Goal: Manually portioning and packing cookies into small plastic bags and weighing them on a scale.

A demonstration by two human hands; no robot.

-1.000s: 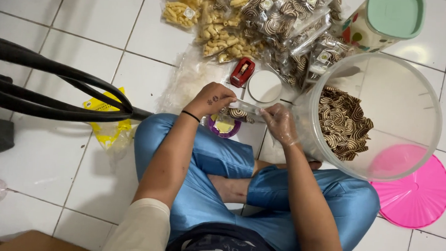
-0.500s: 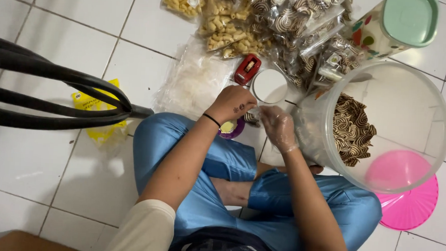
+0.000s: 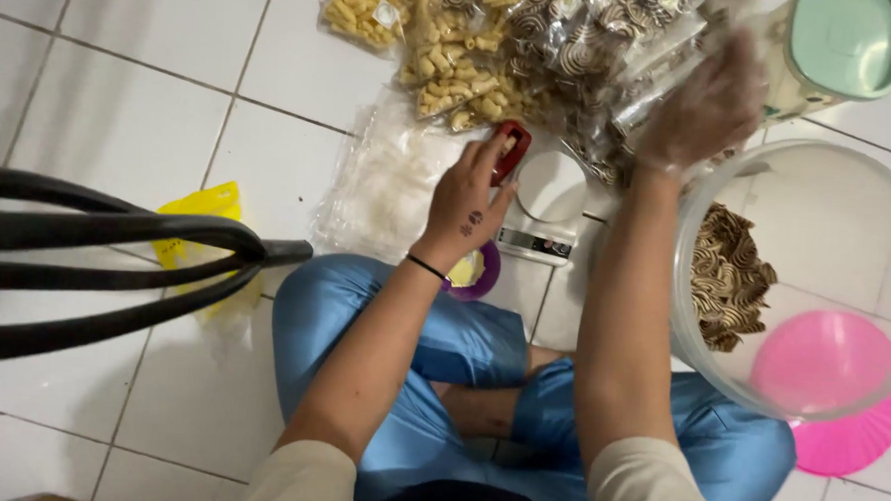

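Now left hand (image 3: 464, 209) fingers pinch a red stapler (image 3: 511, 151), long axis slanting up-right; right hand (image 3: 700, 109) spreads wide over snack bags (image 3: 575, 46).

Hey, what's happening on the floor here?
A person sits cross-legged on white tiles. The left hand touches a small red tool beside a white kitchen scale. The gloved right hand reaches the pile of bagged snacks. A clear tub with swirl-patterned crackers stands at the right.

A pink lid (image 3: 843, 443) lies under the big clear tub of swirled biscuits (image 3: 730, 278), a yellow plastic bag (image 3: 199, 210) beside black chair legs (image 3: 116, 236), on white floor tiles (image 3: 122, 86).
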